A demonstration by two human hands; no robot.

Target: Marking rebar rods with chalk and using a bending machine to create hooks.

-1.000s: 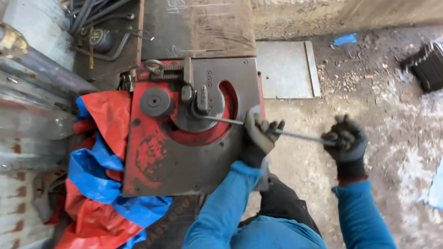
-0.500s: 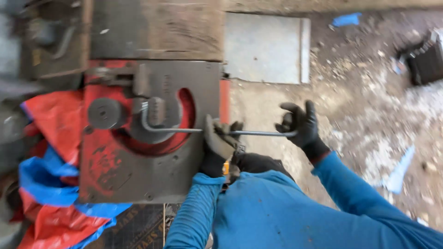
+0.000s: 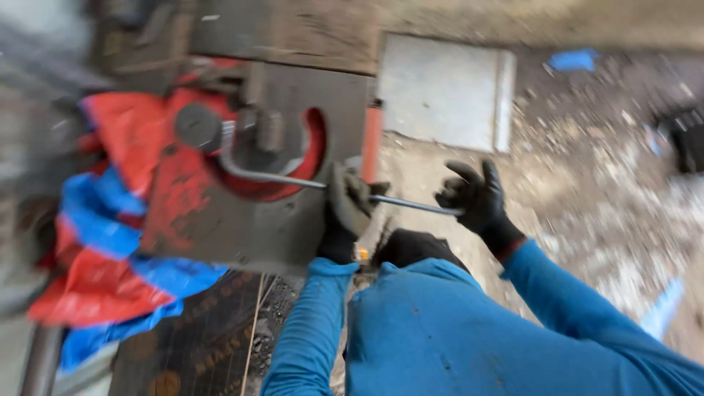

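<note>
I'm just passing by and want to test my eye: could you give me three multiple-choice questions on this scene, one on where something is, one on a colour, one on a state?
1. Where is the bent end of the metal rod?
A. On the red bending machine
B. On the dirt ground
C. On the grey slab

2. What colour are the person's sleeves?
A. Yellow
B. Blue
C. White

3. How is the left hand?
A. Hanging free, away from the rod
B. Closed around the rod
C. Resting flat on the tarp

Answers:
1 A: the rod's curved end wraps the round part on the machine's top.
2 B: both arms show blue fabric.
3 B: the gloved left hand grips the rod near the machine's edge, while the right hand meets its far end with fingers partly spread.
</note>
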